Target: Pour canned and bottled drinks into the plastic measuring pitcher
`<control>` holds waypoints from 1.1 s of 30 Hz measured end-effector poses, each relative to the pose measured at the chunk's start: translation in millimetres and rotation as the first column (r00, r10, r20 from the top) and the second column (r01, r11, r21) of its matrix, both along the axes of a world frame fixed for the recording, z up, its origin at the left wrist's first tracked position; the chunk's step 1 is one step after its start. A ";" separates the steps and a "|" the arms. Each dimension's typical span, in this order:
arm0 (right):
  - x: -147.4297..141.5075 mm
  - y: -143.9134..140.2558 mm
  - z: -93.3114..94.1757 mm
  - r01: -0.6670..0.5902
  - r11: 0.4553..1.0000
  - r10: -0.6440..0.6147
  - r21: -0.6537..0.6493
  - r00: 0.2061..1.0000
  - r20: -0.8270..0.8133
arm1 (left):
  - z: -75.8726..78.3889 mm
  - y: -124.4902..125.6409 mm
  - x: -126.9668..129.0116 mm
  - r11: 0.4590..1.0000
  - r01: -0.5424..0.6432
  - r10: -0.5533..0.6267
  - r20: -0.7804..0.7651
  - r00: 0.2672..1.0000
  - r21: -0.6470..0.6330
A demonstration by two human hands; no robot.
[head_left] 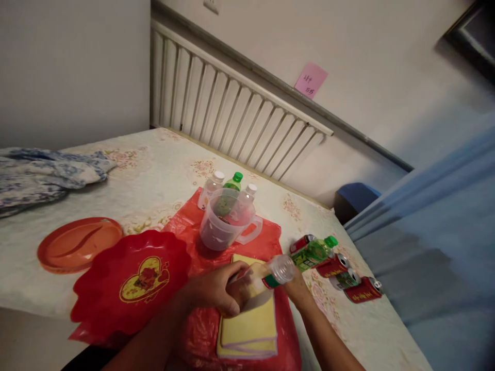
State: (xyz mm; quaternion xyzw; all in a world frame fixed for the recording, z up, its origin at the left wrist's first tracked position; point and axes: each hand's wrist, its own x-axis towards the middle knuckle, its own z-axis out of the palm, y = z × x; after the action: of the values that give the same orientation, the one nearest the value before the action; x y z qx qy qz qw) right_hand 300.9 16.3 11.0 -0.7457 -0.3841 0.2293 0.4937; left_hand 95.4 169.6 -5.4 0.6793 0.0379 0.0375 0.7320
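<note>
Hidden: right hand (297, 288) behind clear bottle (270, 275), grip unclear.
Left hand (216, 291): gripping that bottle above the yellow cloth (251, 322).
Cans (348, 281): four.

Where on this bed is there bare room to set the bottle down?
Bare cover lies between the blue cloth, the standing bottles and the orange plate. Another strip runs past the cans toward the near right corner. Crowded: the red bag with jug, yellow cloth, red heart plate and both hands on the clear bottle.
</note>
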 end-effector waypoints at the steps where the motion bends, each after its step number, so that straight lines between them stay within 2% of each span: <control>1: -5.2 -6.3 -3.5 -0.005 0.999 0.007 -0.041 0.999 0.043 | -2.0 1.9 0.3 1.000 -0.013 0.013 0.025 1.000 -0.016; 5: -23.5 -18.8 -22.1 -0.038 0.975 0.095 -0.217 0.961 0.258 | -11.5 7.6 3.4 0.997 -0.028 0.036 0.100 0.994 -0.076; 9: -28.6 -16.2 -42.6 -0.001 0.979 0.088 -0.205 0.905 0.417 | -17.1 9.5 7.0 0.998 -0.030 0.035 0.109 0.993 -0.049; 12: -24.3 -12.3 -42.0 0.065 0.982 0.023 -0.178 0.890 0.455 | -17.1 8.8 8.6 0.999 -0.041 0.041 0.098 0.994 0.000; 14: -19.9 -11.9 -26.3 0.093 0.986 -0.022 -0.136 0.893 0.450 | -16.0 7.8 9.5 0.999 -0.045 0.042 0.079 0.996 0.026; 16: -16.5 -13.7 1.4 0.066 0.994 -0.022 -0.087 0.901 0.434 | -15.1 6.8 10.4 0.999 -0.044 0.042 0.073 0.996 0.027; 18: -15.9 -16.8 35.3 0.005 0.997 0.031 -0.078 0.895 0.446 | -14.6 5.9 11.3 0.999 -0.046 0.045 0.066 0.997 0.008; 20: -18.3 -19.9 68.4 -0.046 0.994 0.093 -0.102 0.852 0.515 | -14.2 5.2 11.9 0.999 -0.044 0.044 0.044 0.998 -0.007; 23: -24.6 -22.7 106.1 -0.111 0.979 0.192 -0.172 0.787 0.586 | -13.5 4.2 12.0 0.999 -0.038 0.038 0.018 0.999 -0.016; 25: -27.8 -23.0 122.1 -0.149 0.965 0.252 -0.216 0.755 0.606 | -12.7 3.7 11.9 0.999 -0.046 0.046 0.017 0.999 -0.010; 28: -28.1 -22.0 136.4 -0.194 0.946 0.317 -0.260 0.722 0.615 | -11.0 3.1 12.4 0.999 -0.050 0.050 0.014 0.999 0.002; 33: -21.6 -18.0 147.2 -0.239 0.930 0.359 -0.279 0.753 0.551 | -8.6 2.2 13.7 0.998 -0.057 0.058 -0.019 0.998 0.038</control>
State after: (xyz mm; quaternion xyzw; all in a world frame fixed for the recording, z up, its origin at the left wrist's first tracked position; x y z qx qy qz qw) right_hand 279.3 -1.6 158.1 -0.7520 -0.6095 0.0967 0.2316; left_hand 109.1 171.8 -13.9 0.6917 0.0640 0.0526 0.7174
